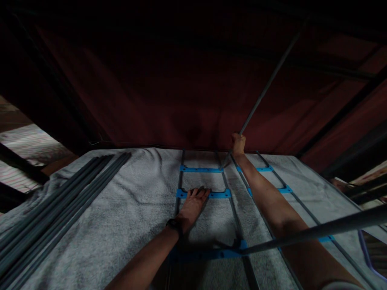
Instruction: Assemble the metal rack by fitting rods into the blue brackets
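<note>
Blue bracket under flat, open left hand — right hand grips raised rod.

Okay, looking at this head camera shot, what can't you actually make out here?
- Upper half, head view: the dark red fabric wall fades into shadow.
- Right hand: small and dim; its grip on the slanted grey metal rod is unclear.
- Left hand: palm covers part of a blue plastic crossbar.
- Bundle of grey rods: cut off by the left edge.
</note>
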The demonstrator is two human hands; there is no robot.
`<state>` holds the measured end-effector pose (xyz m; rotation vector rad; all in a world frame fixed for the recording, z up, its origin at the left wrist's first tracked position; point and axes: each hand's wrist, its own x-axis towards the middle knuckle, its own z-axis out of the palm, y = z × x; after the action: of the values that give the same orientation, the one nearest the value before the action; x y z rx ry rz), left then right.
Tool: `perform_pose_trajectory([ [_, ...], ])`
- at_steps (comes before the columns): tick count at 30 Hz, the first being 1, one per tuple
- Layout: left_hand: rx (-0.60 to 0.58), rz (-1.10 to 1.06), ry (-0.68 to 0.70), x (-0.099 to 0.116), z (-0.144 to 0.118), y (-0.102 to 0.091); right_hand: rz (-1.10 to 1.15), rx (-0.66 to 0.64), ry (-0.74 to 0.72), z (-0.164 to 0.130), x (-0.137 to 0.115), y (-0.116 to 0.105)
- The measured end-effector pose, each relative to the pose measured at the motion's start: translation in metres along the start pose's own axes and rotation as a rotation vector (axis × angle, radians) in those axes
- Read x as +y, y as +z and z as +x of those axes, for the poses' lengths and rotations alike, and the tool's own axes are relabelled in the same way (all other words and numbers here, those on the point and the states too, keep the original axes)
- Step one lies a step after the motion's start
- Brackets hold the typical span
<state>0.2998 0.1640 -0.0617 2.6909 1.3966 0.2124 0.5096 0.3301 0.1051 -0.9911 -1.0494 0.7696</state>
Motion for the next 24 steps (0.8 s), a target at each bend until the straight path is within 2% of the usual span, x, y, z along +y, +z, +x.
perform_pose_trajectory([
  [5,-0.011,-0.046,0.015,-0.002,0.001,-0.003,0.079,-0.111,0.004,0.004,0.013,0.01],
  [12,0.015,-0.025,0.032,-0.006,0.002,0.006,0.162,-0.164,-0.009,0.006,0.019,-0.001],
  [16,0.0,-0.045,0.033,-0.006,0.003,0.004,0.155,-0.241,0.027,0.006,0.021,0.003],
  [19,-0.009,-0.057,0.017,-0.005,0.003,0.0,0.157,-0.227,0.027,0.004,0.022,0.006],
  [24,-0.021,-0.038,-0.005,-0.004,0.004,0.0,0.101,-0.115,0.024,0.001,0.017,0.01],
])
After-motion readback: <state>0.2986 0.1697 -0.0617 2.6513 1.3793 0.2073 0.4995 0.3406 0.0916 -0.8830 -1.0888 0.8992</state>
